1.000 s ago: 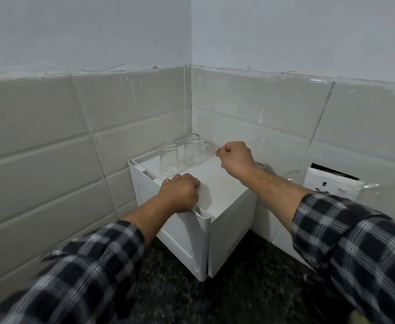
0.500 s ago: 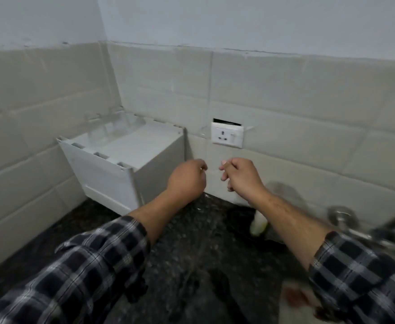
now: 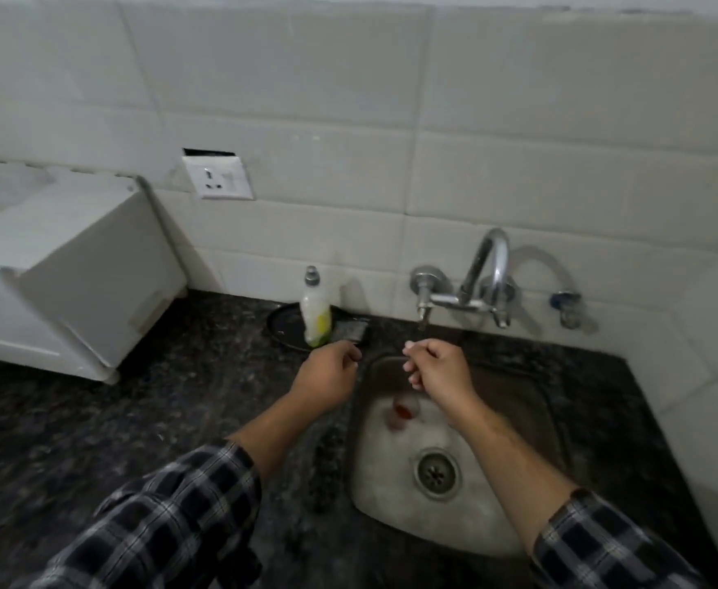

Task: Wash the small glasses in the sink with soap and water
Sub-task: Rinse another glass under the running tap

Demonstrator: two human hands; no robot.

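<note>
Both hands [image 3: 383, 371] curled, empty — over sink [image 3: 391, 516], nr tap [image 3: 467, 291]

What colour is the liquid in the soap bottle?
Yellow-green, in the soap bottle; head view.

Dim, flat indoor light, greyish cast. Motion blur is smearing the whole frame; the white box [image 3: 64, 265] at the left edge is streaking worst. Wide-angle lens is bowing the tile lines toward the corners. The tap [image 3: 482, 274] is catching small highlights and throwing a soft shadow on the wall tiles [image 3: 349, 99]. The sink [image 3: 429, 520] bottom is reading pale, and the dark countertop [image 3: 94, 418] is losing detail.
</note>
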